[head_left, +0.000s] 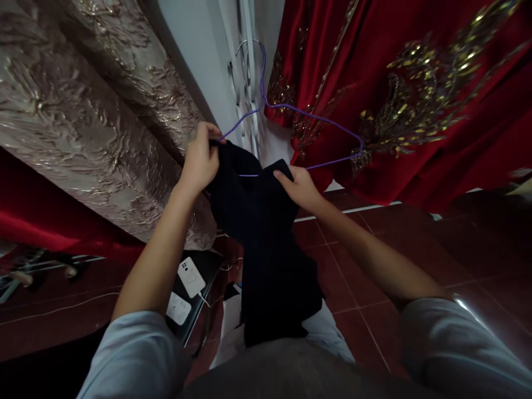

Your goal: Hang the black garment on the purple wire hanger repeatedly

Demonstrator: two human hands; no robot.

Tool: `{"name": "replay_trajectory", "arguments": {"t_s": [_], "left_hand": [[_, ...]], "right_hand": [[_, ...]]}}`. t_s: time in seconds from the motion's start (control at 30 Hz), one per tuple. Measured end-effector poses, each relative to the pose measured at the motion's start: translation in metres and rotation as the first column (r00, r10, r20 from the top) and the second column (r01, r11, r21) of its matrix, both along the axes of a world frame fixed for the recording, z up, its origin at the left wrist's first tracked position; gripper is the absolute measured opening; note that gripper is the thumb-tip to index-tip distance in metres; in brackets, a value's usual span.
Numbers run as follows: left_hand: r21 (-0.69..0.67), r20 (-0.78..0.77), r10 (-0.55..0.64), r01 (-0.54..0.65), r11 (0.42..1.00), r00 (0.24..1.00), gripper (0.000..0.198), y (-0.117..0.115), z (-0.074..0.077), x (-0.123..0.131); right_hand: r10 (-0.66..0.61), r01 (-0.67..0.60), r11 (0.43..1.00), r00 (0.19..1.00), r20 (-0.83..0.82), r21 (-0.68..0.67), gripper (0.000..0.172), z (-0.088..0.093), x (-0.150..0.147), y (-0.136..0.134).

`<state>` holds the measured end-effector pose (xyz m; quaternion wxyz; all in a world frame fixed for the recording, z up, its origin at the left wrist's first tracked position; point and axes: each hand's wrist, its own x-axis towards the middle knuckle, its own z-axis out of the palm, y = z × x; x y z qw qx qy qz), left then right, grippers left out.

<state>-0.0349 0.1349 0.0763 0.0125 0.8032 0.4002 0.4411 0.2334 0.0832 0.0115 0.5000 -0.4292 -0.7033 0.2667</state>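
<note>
A dark navy garment [266,244] hangs in front of me from a thin purple wire hanger [316,119], whose hook reaches up to a white door edge. My left hand [201,158] pinches the garment's left shoulder at the hanger's left end. My right hand [300,187] grips the cloth at the middle of the hanger, fingers curled over the fabric. The hanger's right arm sticks out bare.
A red gown with gold embroidery [415,94] hangs at the right. A beige embossed gown [83,111] hangs at the left. A white phone [191,276] on a cable lies on a dark surface below. The floor is dark red tile [415,244].
</note>
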Motion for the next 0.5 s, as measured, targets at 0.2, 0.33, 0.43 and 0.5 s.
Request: {"name": "replay_trajectory", "arguments": {"t_s": [0.2,0.33,0.43,0.5], "left_hand": [[-0.017,-0.106,-0.030,0.029,0.999,0.994,0.027,0.010,0.009,-0.017],[-0.091,-0.071,-0.008,0.002,0.996,0.997,0.018,0.019,0.027,-0.040],[-0.134,0.068,0.040,-0.031,0.990,0.997,0.020,0.022,0.033,-0.046],[-0.109,0.169,0.105,-0.088,0.990,0.980,0.025,0.021,0.030,-0.044]], "right_hand": [[-0.125,0.122,0.984,0.992,0.016,0.129,0.065,0.020,0.050,-0.032],[-0.285,0.290,0.950,0.956,-0.065,0.117,0.049,0.040,0.093,-0.031],[-0.116,0.113,0.988,0.993,-0.025,-0.106,0.024,0.063,0.108,-0.020],[0.012,-0.031,0.970,0.997,-0.079,-0.241,0.028,0.076,0.105,-0.011]]}}
